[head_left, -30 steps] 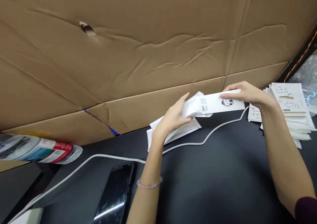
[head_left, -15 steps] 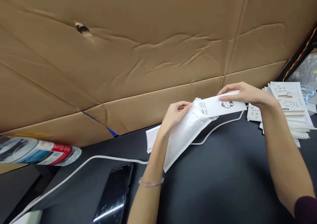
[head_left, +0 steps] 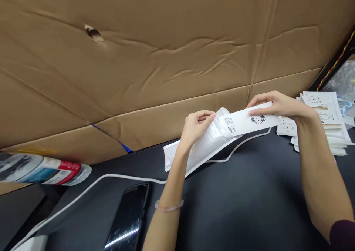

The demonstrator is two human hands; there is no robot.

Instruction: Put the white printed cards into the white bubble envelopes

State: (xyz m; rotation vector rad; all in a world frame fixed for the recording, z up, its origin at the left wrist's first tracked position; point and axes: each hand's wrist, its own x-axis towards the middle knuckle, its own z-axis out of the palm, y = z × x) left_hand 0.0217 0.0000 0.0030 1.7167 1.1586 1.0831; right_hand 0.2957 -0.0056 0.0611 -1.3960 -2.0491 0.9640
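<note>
A white padded mailer (head_left: 206, 147) is pinched near its mouth by my left hand (head_left: 197, 127), thumb and fingers closed on its edge. My right hand (head_left: 277, 104) grips the far end of a flat white box (head_left: 242, 122) with a black cartoon cat face and a printed barcode label. The box's near end sits at the mailer's mouth; how much of it lies inside is hidden. Under and behind my left wrist, another white packet (head_left: 169, 156) lies on the table. My left wrist wears a beaded bracelet.
Stacked white packets and boxes (head_left: 323, 114) stand at the right. A black phone (head_left: 127, 216) lies front left, beside a white cable (head_left: 122, 176) crossing the black table. A plastic bottle (head_left: 44, 169) is at the left. Brown cardboard (head_left: 166, 58) walls the back.
The box and my right hand have shifted slightly to the right. The mailer has tilted flatter, its lower end rising, while my left hand keeps its hold and moves very little.
</note>
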